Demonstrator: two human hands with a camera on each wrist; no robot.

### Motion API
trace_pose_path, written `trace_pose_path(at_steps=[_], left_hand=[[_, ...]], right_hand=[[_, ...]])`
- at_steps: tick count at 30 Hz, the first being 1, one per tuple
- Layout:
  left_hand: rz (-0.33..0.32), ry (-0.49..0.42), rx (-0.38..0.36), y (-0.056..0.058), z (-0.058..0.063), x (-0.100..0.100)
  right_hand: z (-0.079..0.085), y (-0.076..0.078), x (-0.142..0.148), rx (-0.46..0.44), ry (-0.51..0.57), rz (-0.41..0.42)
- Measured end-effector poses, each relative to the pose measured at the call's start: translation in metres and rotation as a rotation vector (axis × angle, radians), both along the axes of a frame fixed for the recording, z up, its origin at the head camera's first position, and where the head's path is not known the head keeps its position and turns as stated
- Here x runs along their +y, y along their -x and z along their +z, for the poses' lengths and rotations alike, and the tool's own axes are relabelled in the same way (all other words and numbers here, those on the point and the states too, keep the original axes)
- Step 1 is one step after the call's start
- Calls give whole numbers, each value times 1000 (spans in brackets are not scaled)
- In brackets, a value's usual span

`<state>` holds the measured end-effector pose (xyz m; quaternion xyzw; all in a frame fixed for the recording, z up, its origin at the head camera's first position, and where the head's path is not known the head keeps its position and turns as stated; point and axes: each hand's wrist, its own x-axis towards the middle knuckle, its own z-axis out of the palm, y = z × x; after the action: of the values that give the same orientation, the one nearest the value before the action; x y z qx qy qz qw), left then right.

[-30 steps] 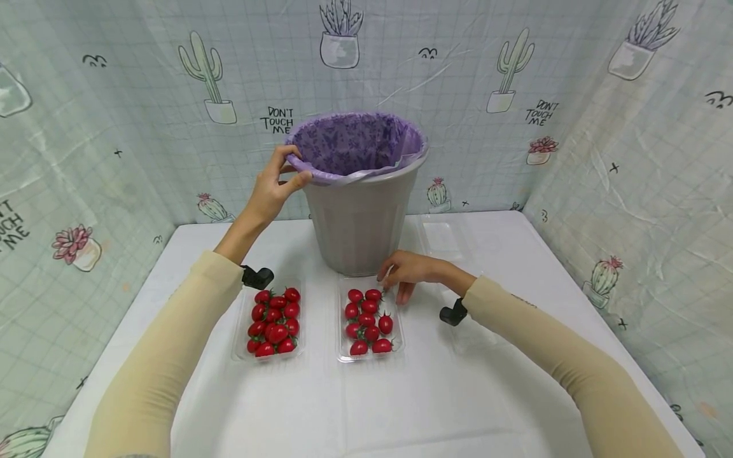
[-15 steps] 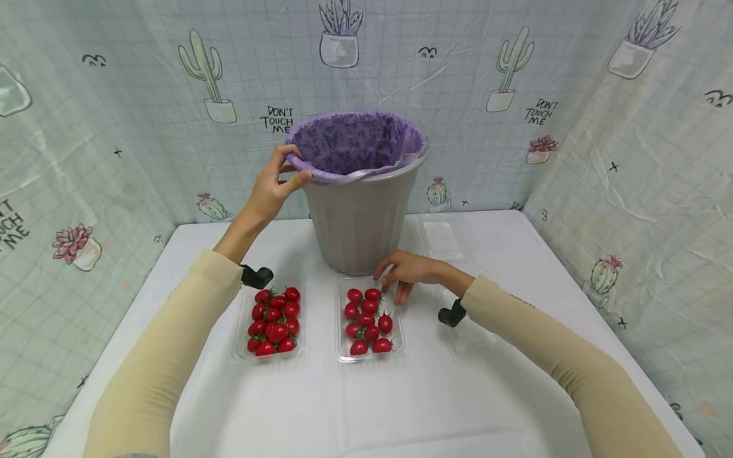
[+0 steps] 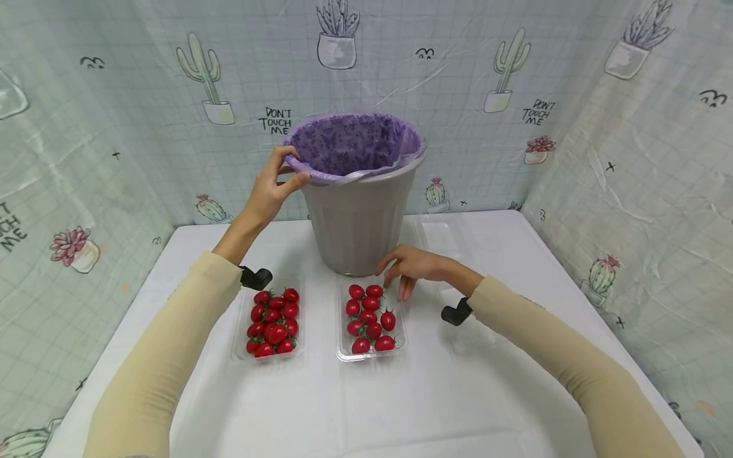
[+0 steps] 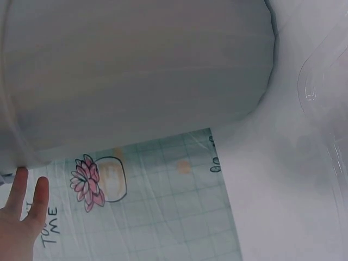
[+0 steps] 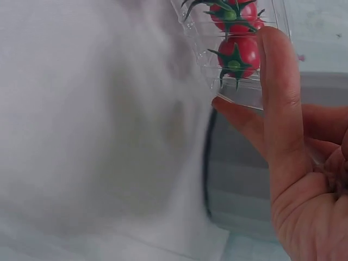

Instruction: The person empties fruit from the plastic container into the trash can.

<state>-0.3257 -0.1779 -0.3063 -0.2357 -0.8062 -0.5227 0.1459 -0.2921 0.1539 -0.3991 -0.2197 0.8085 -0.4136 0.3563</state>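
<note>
Head view, bin: grey, upright, towards the back of the white desk; purple patterned liner draped over its rim.
Head view, left hand: thumb and fingers pinching the lined rim at its left side.
Head view, left tray: clear plastic, on the desk, heaped with red tomatoes.
Head view, right tray: clear plastic, just in front of the bin, red tomatoes more thinly set.
Head view, right hand: at the right tray's far right corner.
Head view, cloth: pale grid, cactus prints, lettered "DON'T TOUCH ME".
Left wrist view, bin: wall across the upper part; two fingers of the left hand extended near the rim.
Left wrist view, clear plastic edge: at right, cut off; which item, cannot tell.
Right wrist view, right hand: thumb and forefinger about the right tray's corner, pinching it.
Right wrist view, tomatoes: green calyxes, inside the clear wall, beside the thumb.
</note>
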Motion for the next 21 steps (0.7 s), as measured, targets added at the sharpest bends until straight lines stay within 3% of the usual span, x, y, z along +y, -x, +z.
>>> trace_pose_path(at_steps=[13, 21], left_hand=[[-1, 2, 0, 0, 1, -1], [0, 6, 7, 0, 0, -1]], right_hand=[[54, 2, 29, 30, 36, -61], [96, -5, 36, 74, 22, -32]])
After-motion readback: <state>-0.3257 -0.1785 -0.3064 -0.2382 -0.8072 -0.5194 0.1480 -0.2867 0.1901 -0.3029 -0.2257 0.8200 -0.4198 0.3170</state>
